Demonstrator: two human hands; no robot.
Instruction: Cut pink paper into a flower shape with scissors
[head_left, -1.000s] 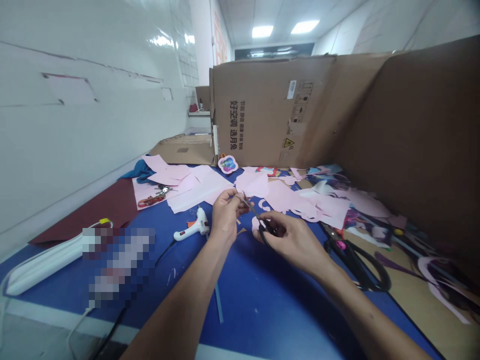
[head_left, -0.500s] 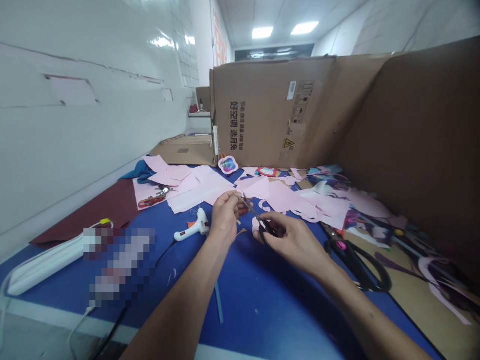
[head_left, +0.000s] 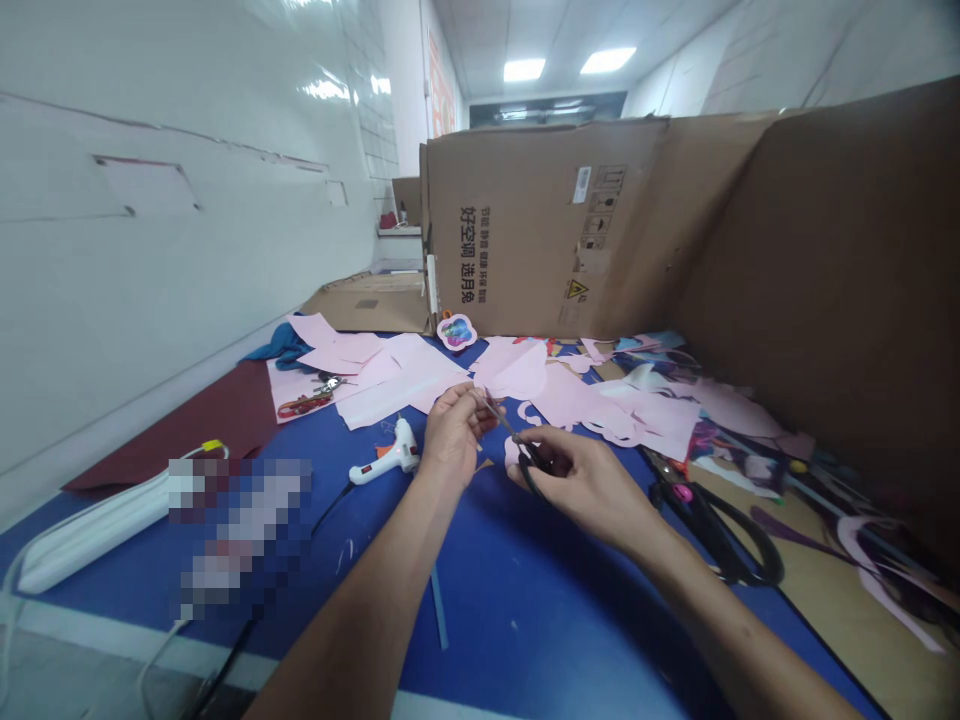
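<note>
Right hand [head_left: 589,482] gripping small scissors [head_left: 516,437], blades angled up-left over blue mat [head_left: 525,610] toward left hand [head_left: 450,432] just beside, its fingertips pinched at the tips, contents indiscernible.

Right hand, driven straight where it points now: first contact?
Likely the left hand, fingers closed right at the tips of the scissors the right hand holds; depth is unclear.

White tiled wall [head_left: 187,250], ceiling lights [head_left: 566,65]
</note>
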